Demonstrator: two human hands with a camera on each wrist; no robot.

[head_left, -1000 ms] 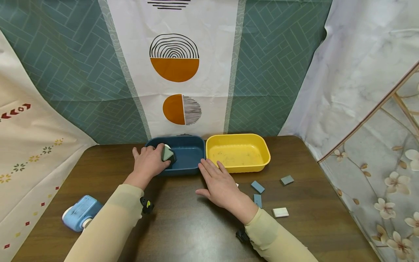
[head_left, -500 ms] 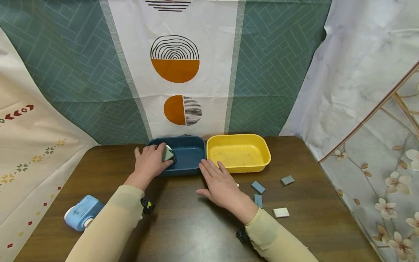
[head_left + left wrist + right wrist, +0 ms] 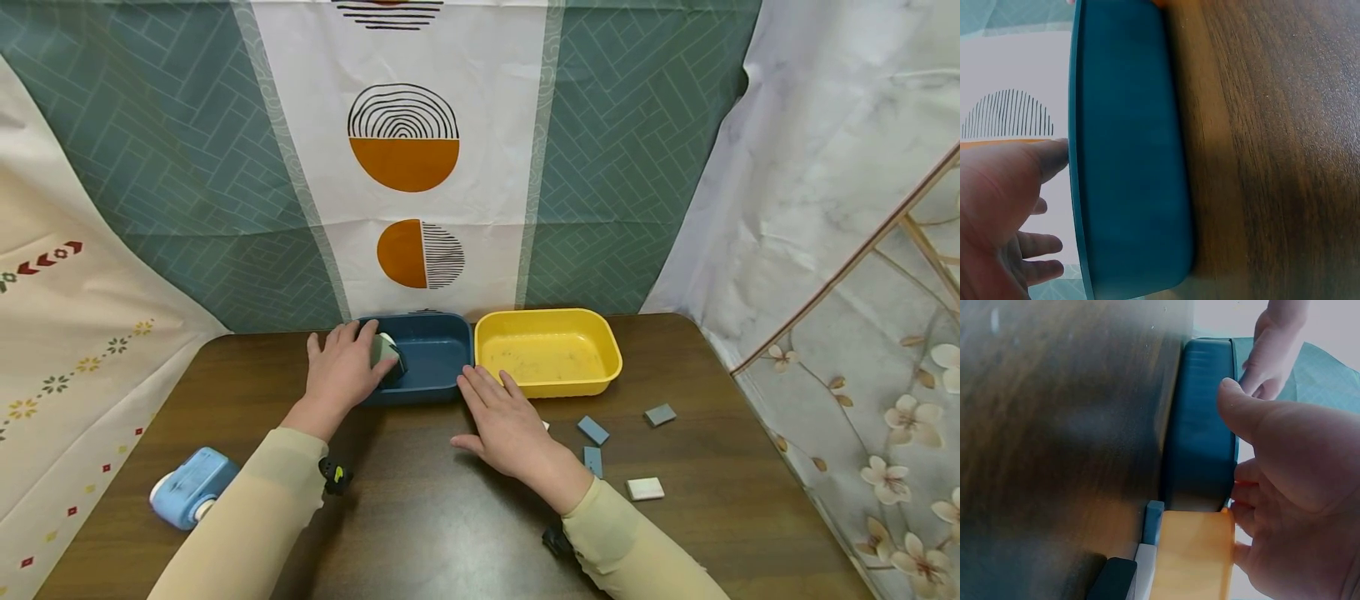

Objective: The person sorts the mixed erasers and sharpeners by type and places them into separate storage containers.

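My left hand [image 3: 341, 367] reaches over the front left of the dark blue tray [image 3: 435, 393]. Its thumb and fingers hold a grey-green block [image 3: 382, 350] inside, with a white part at its far side; the hand covers much of it. In the left wrist view, the thumb and fingers show beyond the wall of the blue tray [image 3: 1129, 150], which hides the block. My right hand [image 3: 506, 429] lies palm down with straight fingers, fingertips at the near rims where the blue and yellow trays meet. Nothing is in its grip.
The yellow tray [image 3: 555, 389] stands right of the blue one. Small blue-grey tiles [image 3: 593, 430], a grey-green tile [image 3: 660, 415] and a white tile [image 3: 645, 489] lie on the right of the table. A light blue bottle [image 3: 195, 487] lies at the left, beside the forearm.
The left thumb has shifted slightly across the grey-green block, which has turned a little in the hand. The right hand stays where it was.
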